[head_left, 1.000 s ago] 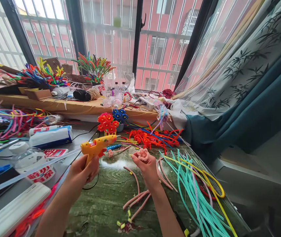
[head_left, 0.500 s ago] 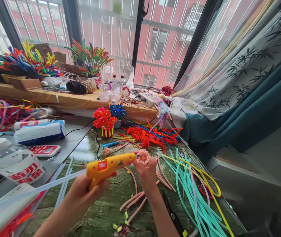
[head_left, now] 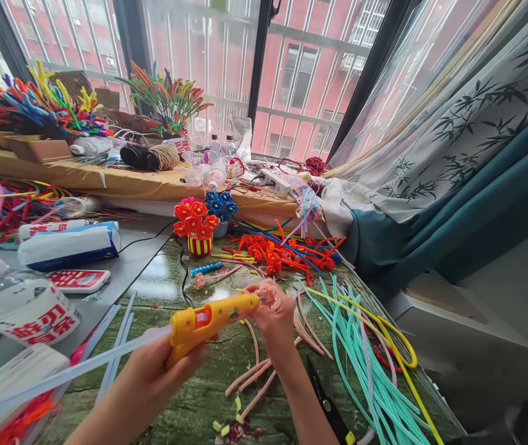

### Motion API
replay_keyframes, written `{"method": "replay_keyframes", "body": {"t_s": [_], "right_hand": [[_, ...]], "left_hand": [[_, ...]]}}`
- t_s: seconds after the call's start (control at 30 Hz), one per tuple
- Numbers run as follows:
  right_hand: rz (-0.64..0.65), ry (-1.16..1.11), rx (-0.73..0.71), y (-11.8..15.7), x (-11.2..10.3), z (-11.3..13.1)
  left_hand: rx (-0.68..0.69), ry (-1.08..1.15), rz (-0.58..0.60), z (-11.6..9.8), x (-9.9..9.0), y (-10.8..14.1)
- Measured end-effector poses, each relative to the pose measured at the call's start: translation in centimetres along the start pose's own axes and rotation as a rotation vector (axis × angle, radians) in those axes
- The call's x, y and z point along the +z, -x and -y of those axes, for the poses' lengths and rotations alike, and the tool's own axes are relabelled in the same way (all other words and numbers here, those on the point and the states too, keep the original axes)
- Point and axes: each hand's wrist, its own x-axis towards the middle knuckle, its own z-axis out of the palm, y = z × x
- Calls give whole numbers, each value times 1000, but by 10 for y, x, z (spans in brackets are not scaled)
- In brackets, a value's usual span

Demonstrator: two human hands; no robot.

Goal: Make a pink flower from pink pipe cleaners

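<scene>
My left hand (head_left: 162, 364) is wrapped round the handle of a yellow glue gun (head_left: 215, 318), with a long clear glue stick (head_left: 83, 369) sticking out of its back. The gun's nozzle meets a pink fuzzy flower (head_left: 268, 298), pinched in the fingers of my right hand (head_left: 276, 321). Pink pipe cleaners (head_left: 257, 374) lie on the green table beneath both hands. A smaller pink flower (head_left: 200, 281) rests behind the gun, beside a blue tube (head_left: 206, 269).
Red pipe-cleaner pieces (head_left: 271, 253) and a striped pot of red flowers (head_left: 200, 245) stand farther back. Teal pipe cleaners (head_left: 361, 346) and black scissors (head_left: 326, 402) lie at right. A labelled bottle (head_left: 27, 315) and calculator (head_left: 78, 280) are at left.
The glue gun has moved slightly right and down, its nozzle now further over the pink flower. My right hand has hardly moved; the view has shifted a little.
</scene>
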Motion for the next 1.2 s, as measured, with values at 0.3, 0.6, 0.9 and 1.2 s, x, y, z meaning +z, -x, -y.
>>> {"method": "replay_keyframes", "body": {"t_s": [0.3,0.6,0.9,1.2], "right_hand": [[-9,88,-38,0,1,2],[1,169,-79,0,0,4],[-5,232,-97,-1,0,6],[13,305,-147,-1,-1,6]], "left_hand": [[134,-50,-10,4,0,-6],[169,-60,-18,7,1,-6],[134,-63,-3,21,4,-2],[107,-110,-9,25,5,2]]}}
